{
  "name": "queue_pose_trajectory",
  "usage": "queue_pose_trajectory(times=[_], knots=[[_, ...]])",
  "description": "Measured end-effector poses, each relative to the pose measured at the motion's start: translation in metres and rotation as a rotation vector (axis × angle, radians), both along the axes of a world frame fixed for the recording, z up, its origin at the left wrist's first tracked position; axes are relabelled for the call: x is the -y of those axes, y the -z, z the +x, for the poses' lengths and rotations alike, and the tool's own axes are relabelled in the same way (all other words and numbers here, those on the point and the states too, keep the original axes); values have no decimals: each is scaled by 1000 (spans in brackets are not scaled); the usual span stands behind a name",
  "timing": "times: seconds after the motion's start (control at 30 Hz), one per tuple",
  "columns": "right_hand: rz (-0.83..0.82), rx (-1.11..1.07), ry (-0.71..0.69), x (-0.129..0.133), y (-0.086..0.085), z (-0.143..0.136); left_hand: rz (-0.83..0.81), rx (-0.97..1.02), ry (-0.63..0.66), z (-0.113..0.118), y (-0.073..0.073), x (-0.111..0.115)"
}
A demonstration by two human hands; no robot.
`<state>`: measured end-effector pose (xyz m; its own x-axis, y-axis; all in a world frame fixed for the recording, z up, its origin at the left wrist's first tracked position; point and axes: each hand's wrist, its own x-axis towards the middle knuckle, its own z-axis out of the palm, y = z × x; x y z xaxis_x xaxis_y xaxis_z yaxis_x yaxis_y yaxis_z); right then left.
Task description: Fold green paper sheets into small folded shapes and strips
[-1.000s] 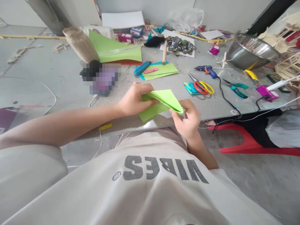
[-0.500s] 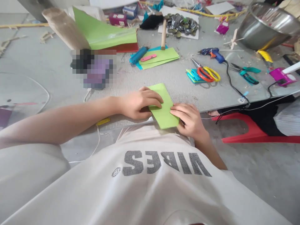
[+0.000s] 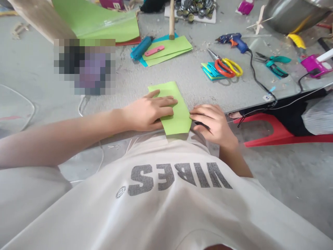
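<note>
A light green piece of paper (image 3: 177, 119) lies at the table's near edge, its lower end reaching past the edge over the shirt. My left hand (image 3: 153, 110) rests flat on its left side, fingers spread across the sheet. At the paper's right edge, the fingertips of my right hand (image 3: 214, 121) touch or nearly touch it. The thumb of that hand stands apart below, and a gap shows between thumb and fingers.
Beyond the paper lie green sheets (image 3: 179, 50), a teal cutter-like tool (image 3: 142, 48) and a pink one (image 3: 154, 51). To the right are scissors (image 3: 225, 66), a glue gun (image 3: 234, 41) with a cord and pliers (image 3: 275, 64). A red stool (image 3: 262, 133) stands beside the table.
My left hand has flattened and spread over the paper. My right thumb has come away from the paper's edge, which now shows more fully. The whole view has shifted, moving tabletop things upward.
</note>
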<state>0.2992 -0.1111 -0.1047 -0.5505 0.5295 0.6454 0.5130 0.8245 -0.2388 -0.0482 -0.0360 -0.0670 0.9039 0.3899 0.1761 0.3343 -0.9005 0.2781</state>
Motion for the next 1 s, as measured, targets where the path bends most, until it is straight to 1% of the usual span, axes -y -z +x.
queue_pose_trajectory(times=[0.13, 0.2, 0.27, 0.33, 0.43, 0.53, 0.67, 0.73, 0.87, 1.0], knots=[[-7, 106, 45, 0, -7, -7, -13, -71, -16, -11, -7, -20], [-29, 121, 35, -3, -9, -12, -22, -93, -27, -18, -8, -30], [-60, 108, 0, -7, -10, -15, -27, -72, -43, -25, -5, -40], [-88, 87, -35, -12, -12, -16, -26, -9, -59, -29, 1, -46], [-167, 74, -49, -21, -16, -13, -13, 66, -72, -30, 7, -49], [-235, 60, -67, -31, -22, -12, 23, 46, -55, -25, 5, -43], [-273, 85, -133, -52, -33, -19, 102, 23, 79, -10, -2, -25], [-315, 120, -152, -63, -38, -22, 112, 22, 118, -3, -3, -15], [-447, 148, -175, -78, -44, -22, 113, 29, 85, 5, -3, 1], [-557, 128, -182, -81, -45, -17, 189, 23, 51, 10, -1, 10]])
